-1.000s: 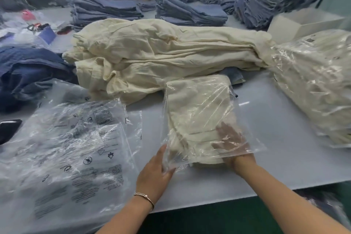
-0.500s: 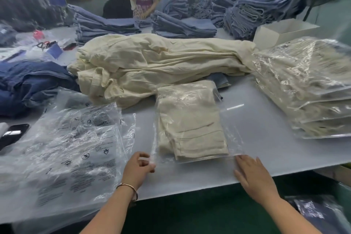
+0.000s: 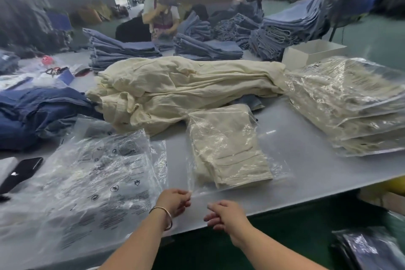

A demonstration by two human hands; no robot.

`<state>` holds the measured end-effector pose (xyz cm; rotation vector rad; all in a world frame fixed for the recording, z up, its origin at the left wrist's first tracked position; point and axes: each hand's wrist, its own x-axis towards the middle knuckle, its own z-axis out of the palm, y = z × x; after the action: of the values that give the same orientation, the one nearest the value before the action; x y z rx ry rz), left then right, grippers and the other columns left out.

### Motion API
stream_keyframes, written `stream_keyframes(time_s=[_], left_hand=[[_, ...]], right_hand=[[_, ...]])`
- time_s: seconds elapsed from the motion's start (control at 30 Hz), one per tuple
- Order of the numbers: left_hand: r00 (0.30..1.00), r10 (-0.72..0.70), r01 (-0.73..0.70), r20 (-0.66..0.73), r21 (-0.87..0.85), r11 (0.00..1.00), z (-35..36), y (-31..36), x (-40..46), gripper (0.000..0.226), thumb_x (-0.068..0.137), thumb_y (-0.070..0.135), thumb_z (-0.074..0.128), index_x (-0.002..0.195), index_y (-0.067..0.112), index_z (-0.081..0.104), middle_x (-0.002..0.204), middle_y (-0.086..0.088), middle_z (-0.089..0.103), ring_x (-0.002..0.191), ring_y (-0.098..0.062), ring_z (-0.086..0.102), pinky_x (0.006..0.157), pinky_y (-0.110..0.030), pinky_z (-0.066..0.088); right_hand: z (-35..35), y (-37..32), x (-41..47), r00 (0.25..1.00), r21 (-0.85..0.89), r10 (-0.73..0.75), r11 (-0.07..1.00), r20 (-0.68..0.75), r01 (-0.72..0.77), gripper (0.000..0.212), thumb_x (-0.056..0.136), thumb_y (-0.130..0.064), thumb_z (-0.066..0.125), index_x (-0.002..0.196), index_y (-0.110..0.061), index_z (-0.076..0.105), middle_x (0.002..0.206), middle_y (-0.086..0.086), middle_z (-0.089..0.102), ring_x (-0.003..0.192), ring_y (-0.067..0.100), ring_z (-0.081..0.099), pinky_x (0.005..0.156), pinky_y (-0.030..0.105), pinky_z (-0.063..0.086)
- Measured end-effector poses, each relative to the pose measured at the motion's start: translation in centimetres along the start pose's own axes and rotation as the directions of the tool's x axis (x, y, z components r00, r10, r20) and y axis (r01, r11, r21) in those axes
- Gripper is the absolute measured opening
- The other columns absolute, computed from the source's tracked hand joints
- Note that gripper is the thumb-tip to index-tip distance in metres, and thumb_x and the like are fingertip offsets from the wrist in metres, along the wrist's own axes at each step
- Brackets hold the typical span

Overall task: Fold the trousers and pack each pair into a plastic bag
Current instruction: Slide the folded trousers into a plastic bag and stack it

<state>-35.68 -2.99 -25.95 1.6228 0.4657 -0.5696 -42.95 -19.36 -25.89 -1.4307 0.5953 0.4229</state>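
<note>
From the head camera, a folded pair of cream trousers (image 3: 230, 149) lies inside a clear plastic bag (image 3: 277, 170) on the grey surface (image 3: 306, 160), near the front edge and roughly at the middle. The bag's open end points toward the person.

The left hand (image 3: 174, 201), with a thin bracelet (image 3: 166, 215) on its wrist, has its grip pinched on the near left corner of the bag's flap, fingertips curled round the film. The right hand (image 3: 225, 215) sits just right of it at the near edge with fingers curled; whether its grip holds the flap cannot be told, since the film there is nearly invisible.

Left of the bagged pair lies a loose heap of empty printed bags (image 3: 92, 182). Behind it stretches a long pile of unfolded cream trousers (image 3: 186, 87), and to the right stands a stack of already bagged trousers (image 3: 350, 105). Dark blue garments (image 3: 39, 112) lie at far left, with a black phone (image 3: 22, 172) nearer the edge. Stacks of folded blue trousers (image 3: 208, 49) and a white box (image 3: 313, 52) stand farther back, where another person (image 3: 162, 11) stands.
</note>
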Motion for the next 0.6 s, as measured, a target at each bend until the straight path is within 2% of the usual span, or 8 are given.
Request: stream_keyframes(time_s=[0.13,0.3,0.37,0.47,0.6], left_hand=[[0.998,0.025,-0.028,0.060,0.057,0.998,-0.2,-0.1,0.2,0.002,0.088,0.003,0.065,0.087,0.004,0.064,0.054,-0.001,0.060,0.045,-0.009,0.054,0.042,-0.018,0.040],[0.992,0.085,-0.096,0.095,0.120,0.988,-0.6,0.0,0.4,0.004,0.089,0.001,0.062,0.086,0.004,0.062,0.057,-0.005,0.062,0.043,-0.011,0.054,0.043,-0.020,0.038],[0.989,0.108,-0.122,0.102,0.141,0.982,-0.9,0.0,0.6,0.004,0.088,0.001,0.063,0.085,0.004,0.062,0.061,-0.007,0.062,0.044,-0.010,0.053,0.043,-0.020,0.037],[0.984,0.138,-0.154,0.116,0.148,0.977,-0.9,-0.1,0.9,0.005,0.087,0.002,0.065,0.082,0.004,0.064,0.060,-0.005,0.061,0.046,-0.010,0.053,0.044,-0.020,0.037],[0.986,0.163,-0.168,0.045,0.185,0.968,-0.3,-0.6,1.2,0.008,0.090,0.005,0.062,0.081,0.006,0.064,0.057,-0.006,0.058,0.053,-0.016,0.050,0.049,-0.024,0.039]], right_hand=[[3.9,-0.3,1.6,0.996,0.181,0.088,0.980,-0.007,-0.085,0.029,0.093,-0.030,0.062,0.106,-0.004,0.061,0.069,0.008,0.071,0.054,0.016,0.065,0.050,0.023,0.049],[6.0,-0.6,2.5,0.992,0.258,0.091,0.964,-0.085,-0.066,0.009,0.089,-0.013,0.066,0.093,-0.005,0.066,0.064,0.004,0.071,0.045,0.010,0.058,0.043,0.018,0.042],[6.4,-0.6,2.7,0.989,0.277,0.105,0.958,-0.107,-0.072,0.007,0.089,-0.012,0.066,0.090,-0.004,0.067,0.063,0.004,0.071,0.043,0.009,0.056,0.042,0.017,0.041],[6.9,-0.6,2.8,0.974,0.332,0.111,0.943,-0.197,-0.041,0.010,0.087,-0.011,0.063,0.085,-0.002,0.067,0.058,0.006,0.068,0.039,0.011,0.053,0.040,0.018,0.038],[6.2,-0.9,3.1,0.921,0.371,0.105,0.927,-0.375,0.046,0.015,0.086,-0.010,0.060,0.077,0.000,0.066,0.054,0.006,0.062,0.042,0.013,0.050,0.041,0.021,0.038]])
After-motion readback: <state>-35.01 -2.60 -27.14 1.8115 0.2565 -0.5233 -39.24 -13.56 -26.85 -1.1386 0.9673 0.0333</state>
